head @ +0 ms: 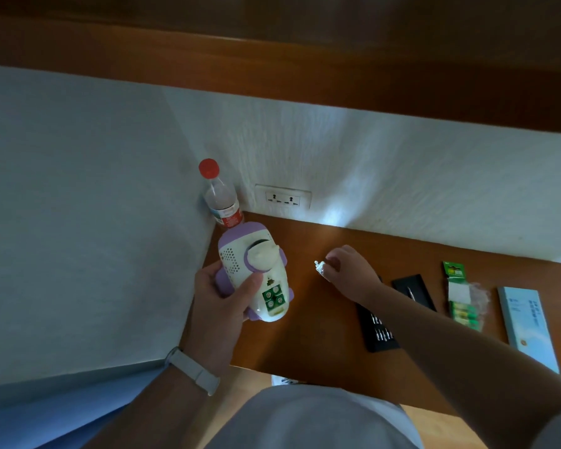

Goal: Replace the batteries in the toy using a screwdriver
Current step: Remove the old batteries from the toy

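A: Status, left to right?
B: Left grip (222, 299) wrapped round the toy (256, 264), held over the left end of the tabletop (305, 335). Battery bay faces up, uncovered, four cells (274, 296) seated. Bottle (222, 202) upright in the corner just behind.
A: Right side?
B: Right grip (347, 270) low at the tabletop, fingers pinching a small pale piece (321, 267); can't tell what it is. Then the bit tray (378, 328) partly under the forearm, the screwdriver (410, 291) on a black lid (418, 283), the battery pack (460, 296), and a blue box (528, 328) at far right.
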Available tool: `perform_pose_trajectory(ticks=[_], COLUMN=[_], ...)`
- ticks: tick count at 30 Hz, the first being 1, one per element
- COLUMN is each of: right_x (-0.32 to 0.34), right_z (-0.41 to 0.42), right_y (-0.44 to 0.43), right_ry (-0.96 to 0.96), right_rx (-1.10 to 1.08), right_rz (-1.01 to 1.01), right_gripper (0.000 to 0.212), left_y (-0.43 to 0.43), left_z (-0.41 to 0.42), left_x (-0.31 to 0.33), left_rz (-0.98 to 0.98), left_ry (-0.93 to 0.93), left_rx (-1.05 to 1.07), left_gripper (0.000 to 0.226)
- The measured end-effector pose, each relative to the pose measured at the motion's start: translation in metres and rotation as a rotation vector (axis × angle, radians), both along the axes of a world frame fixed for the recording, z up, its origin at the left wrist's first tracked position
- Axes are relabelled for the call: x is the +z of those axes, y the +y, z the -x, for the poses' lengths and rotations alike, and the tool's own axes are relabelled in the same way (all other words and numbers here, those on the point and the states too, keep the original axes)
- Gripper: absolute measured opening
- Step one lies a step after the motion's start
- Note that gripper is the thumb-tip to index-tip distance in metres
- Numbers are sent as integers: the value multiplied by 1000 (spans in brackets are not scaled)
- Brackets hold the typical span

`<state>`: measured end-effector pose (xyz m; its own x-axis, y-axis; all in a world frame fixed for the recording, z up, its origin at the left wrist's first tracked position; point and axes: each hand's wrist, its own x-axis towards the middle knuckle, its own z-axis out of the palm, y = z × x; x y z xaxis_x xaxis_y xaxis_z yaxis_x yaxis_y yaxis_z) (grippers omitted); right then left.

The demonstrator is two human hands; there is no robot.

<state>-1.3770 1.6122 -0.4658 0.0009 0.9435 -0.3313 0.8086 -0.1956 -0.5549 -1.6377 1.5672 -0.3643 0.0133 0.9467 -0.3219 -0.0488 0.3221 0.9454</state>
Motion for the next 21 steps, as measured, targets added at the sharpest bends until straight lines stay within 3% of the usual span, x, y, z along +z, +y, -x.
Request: perform_pose_trajectory(ticks=[4,7,11,16,21], right_x=[36,74,115,162,184], right_z=[2,11,30,45,33], right_y=[-15,-38,-71,-99,-113], right_ry=[66,186,524,1002,1235], right_rx=[-70,-145,-335,-506,-593], right_rz=[-75,-127,-46,2,73], right_gripper=[22,18,18,23,28], left_y=[3,4,3,-3,-18], left_z=[-5,-12,-25,-49,-81], left_x=[-3,0,7,27,55], left_rz=[2,-22,-56,-99,-224], left_ry=[-27,-10,6,-12,66], left_rx=[-35,-19,-31,-88,-101], left_gripper=[56,64,76,73,62])
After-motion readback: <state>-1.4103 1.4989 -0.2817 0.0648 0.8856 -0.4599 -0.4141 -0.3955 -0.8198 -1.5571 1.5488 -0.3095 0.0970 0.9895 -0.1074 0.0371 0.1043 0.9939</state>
